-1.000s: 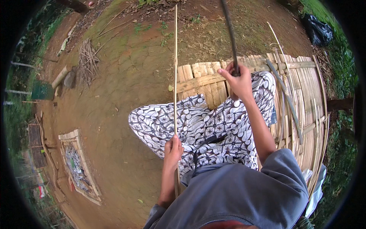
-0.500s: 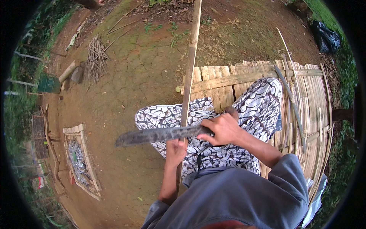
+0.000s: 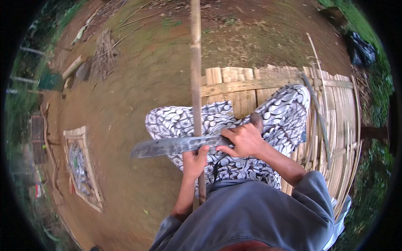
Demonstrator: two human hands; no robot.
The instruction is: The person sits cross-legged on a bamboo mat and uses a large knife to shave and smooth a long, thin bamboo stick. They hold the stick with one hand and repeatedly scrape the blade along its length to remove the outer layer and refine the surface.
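You sit at the front edge of a bamboo platform [image 3: 268,83], legs in patterned cloth. Your left hand [image 3: 194,162] is closed around a long bamboo stick [image 3: 195,75] that stands upright between your knees. Your right hand [image 3: 243,140] is closed on the handle of a machete [image 3: 167,146], whose blade lies crosswise against the stick just above your left hand, tip pointing left over the bare dirt.

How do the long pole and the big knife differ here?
The bamboo pole is pale, thin and stands upright; the knife is dark, broad-bladed and lies crosswise against it. The left hand grips the pole low down; the right hand grips the knife's handle. Both are held over the person's lap.
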